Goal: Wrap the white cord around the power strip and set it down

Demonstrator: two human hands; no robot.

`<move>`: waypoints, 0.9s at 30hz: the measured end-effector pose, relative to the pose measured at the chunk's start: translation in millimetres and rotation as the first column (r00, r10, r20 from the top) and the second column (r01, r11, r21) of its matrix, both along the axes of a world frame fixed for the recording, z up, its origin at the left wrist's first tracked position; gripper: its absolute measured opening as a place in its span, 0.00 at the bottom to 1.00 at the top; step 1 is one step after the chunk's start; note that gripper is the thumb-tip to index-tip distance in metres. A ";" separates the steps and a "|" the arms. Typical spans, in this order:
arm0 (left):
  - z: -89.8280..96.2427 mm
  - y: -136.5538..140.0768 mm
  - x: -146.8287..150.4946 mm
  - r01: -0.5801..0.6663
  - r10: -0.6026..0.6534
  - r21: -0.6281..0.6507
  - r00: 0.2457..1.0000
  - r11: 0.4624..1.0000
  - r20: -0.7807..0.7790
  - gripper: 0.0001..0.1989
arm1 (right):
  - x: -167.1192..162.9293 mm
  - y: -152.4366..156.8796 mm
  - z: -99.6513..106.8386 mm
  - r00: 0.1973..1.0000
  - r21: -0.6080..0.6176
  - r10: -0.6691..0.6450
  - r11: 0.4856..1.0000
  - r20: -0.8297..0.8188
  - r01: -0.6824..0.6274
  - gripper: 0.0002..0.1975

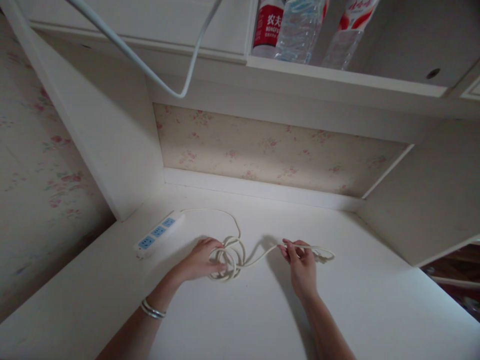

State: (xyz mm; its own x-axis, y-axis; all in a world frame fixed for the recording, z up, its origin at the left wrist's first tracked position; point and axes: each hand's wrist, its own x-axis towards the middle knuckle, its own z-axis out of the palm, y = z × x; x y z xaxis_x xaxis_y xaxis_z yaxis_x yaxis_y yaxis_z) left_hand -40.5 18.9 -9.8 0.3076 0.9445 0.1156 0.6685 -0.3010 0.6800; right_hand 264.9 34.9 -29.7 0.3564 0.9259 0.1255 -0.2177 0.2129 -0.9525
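A white power strip [159,231] with blue socket faces lies on the white desktop, left of my hands. Its cream power cord [240,250] runs from the far end in an arc to a loose coil in the middle. My left hand [204,259] is closed around the left side of that coil. From the coil a length of cord leads right to my right hand [299,260], which pinches it between thumb and fingers. Beyond my right hand the cord forms a small loop, with its end partly hidden behind the hand.
An open shelf [348,80] above holds several plastic bottles [300,30]. A pale bent cable or tube [150,72] hangs across the upper left. Cabinet panels [112,130] stand at both sides, and flowered wallpaper [270,150] covers the back.
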 end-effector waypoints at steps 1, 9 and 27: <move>0.8 -2.8 -0.6 0.029 -0.029 -0.002 0.999 1.000 -0.015 0.26 | 1.0 0.5 0.2 0.999 0.029 -0.029 0.999 -0.015 0.029 0.17; -3.0 -10.8 5.1 0.018 -0.022 -0.062 0.998 0.998 -0.053 0.37 | -2.2 -1.4 2.2 0.997 0.101 -0.071 0.992 -0.032 0.074 0.16; -9.8 -10.2 26.5 -0.098 0.100 -0.037 0.991 0.995 0.090 0.25 | -30.9 -15.1 -7.5 0.803 -0.218 0.402 0.915 0.439 -0.339 0.15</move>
